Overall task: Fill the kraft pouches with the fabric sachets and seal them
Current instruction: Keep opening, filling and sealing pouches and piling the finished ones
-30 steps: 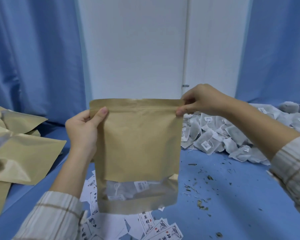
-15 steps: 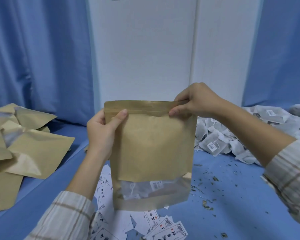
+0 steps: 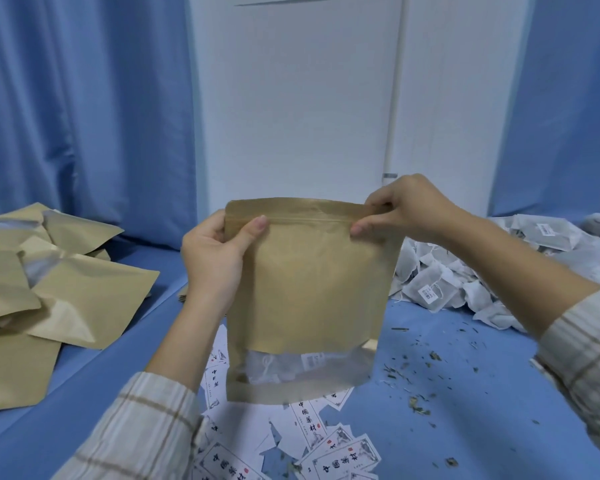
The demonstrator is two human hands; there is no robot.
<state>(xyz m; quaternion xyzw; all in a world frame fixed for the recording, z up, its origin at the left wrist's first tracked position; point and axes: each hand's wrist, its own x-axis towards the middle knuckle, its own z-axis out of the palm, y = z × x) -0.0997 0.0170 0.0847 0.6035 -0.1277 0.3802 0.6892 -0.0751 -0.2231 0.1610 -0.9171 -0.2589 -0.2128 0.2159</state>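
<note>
At centre frame, the upright kraft pouch [image 3: 309, 289] held by your left hand [image 3: 212, 261] and right hand [image 3: 402, 209] blocks the middle. Left of it, a heap of empty pouches [image 3: 66, 292] covers the desk [image 3: 465, 427]; a bare blue strip between gives your hand passage. Printed labels [image 3: 309, 441] litter the lower centre. At right, the sachets [image 3: 465, 278] pile up, with open desk, flecked with crumbs, in front at lower right.
</note>
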